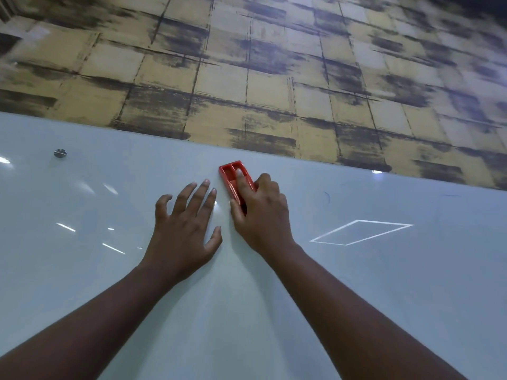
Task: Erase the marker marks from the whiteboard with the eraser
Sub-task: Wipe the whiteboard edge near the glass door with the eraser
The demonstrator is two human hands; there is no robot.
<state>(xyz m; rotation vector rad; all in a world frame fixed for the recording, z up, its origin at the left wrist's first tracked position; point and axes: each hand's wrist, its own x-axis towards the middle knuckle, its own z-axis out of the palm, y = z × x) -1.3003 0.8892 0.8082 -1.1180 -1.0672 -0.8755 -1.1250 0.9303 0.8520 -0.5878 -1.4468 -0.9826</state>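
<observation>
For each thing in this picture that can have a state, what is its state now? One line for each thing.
eraser: flat on the whiteboard, gripped by the right hand, near the top edge.
right hand: fingers curled round the eraser, index finger on top.
left hand: open, fingers spread, resting on the whiteboard beside the eraser.
whiteboard: mostly clean; faint marker marks remain to the right.
metal mount: fixed in the board.

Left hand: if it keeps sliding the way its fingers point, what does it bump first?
Probably nothing: the left hand passes left of the red eraser and reaches the whiteboard top edge.
</observation>
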